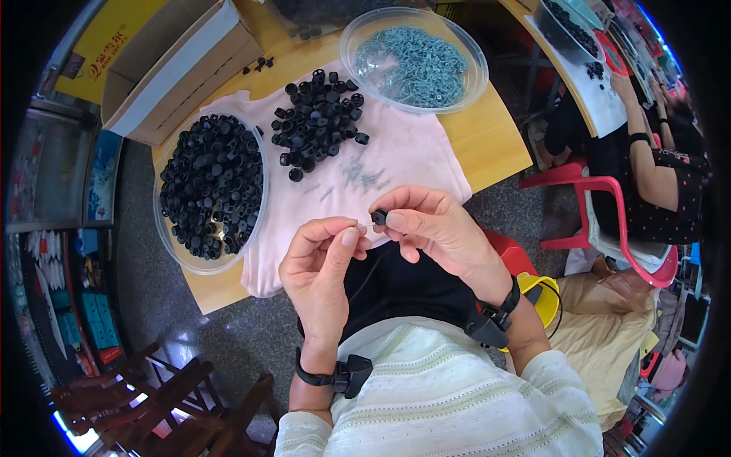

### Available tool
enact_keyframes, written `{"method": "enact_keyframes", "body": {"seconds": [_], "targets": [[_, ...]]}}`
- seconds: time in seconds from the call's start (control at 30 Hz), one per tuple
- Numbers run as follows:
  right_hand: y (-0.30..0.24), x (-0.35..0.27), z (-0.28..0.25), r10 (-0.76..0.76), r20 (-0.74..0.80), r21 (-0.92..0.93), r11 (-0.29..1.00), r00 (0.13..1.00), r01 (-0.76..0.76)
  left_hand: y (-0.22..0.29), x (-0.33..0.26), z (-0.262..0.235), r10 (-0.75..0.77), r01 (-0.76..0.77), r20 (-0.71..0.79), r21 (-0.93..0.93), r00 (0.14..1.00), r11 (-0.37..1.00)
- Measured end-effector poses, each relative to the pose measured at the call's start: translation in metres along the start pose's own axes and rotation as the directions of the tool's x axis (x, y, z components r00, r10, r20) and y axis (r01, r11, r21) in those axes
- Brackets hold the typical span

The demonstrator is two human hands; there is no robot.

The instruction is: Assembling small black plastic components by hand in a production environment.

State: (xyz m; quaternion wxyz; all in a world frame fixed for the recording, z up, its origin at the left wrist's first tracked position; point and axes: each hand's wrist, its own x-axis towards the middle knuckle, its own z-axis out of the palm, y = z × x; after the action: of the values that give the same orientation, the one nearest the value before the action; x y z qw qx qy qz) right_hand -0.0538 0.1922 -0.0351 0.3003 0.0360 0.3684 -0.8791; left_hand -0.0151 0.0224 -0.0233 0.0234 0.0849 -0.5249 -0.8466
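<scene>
a small black plastic cap (pixel 378 217) sits pinched between the thumb and forefinger of the right hand (pixel 434 228), held up above the near edge of the counter (pixel 502 145) and over the person's lap. just to its left, a thin pale screw (pixel 364 226) points toward the cap, its tip at or very near the cap's opening; whether it has entered cannot be told. the left hand (pixel 324 263) is closed on that screw, thumb and forefinger tips pressed together around its shank, the other fingers curled in. both wrists wear black straps with a small device.

beyond the hands a pale pink cloth (pixel 411 156) is spread on the wooden counter. a few loose screws (pixel 358 177) lie scattered on the cloth, near the hands. farther back on the cloth is a loose heap of black caps (pixel 318 116). to the left, partly over the cloth's edge, a clear round plastic bowl (pixel 164 228) is filled with more black caps. at the far right of the counter a second clear bowl (pixel 350 34) holds a pile of grey-blue screws. an open cardboard box (pixel 179 68) stands at the far left corner.

to the right, another person sits on a red plastic chair (pixel 601 194) at a second counter (pixel 571 84) that carries black parts.
</scene>
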Motion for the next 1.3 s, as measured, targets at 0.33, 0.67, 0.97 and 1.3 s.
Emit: {"method": "enact_keyframes", "body": {"seconds": [0.33,0.67,0.97,1.3], "targets": [[0.001,-0.001,-0.002,0.016,0.045,0.06,0.998,0.999,-0.019,-0.003,-0.001,0.002,0.188,-0.18,0.011,0.341,0.982,0.923],[0.003,-0.004,0.004,-0.091,-0.026,-0.197,0.977,0.996,0.084,0.009,0.001,0.005,0.514,-0.559,0.352,0.76,0.783,0.331],[0.005,-0.006,0.01,-0.163,-0.019,-0.226,0.962,0.987,0.154,-0.002,-0.001,0.004,0.279,-0.296,0.106,0.467,0.954,0.833],[0.002,-0.009,0.011,-0.165,-0.045,-0.268,0.952,0.985,0.147,-0.005,-0.001,-0.001,0.226,-0.257,0.125,0.407,0.966,0.877]]}}
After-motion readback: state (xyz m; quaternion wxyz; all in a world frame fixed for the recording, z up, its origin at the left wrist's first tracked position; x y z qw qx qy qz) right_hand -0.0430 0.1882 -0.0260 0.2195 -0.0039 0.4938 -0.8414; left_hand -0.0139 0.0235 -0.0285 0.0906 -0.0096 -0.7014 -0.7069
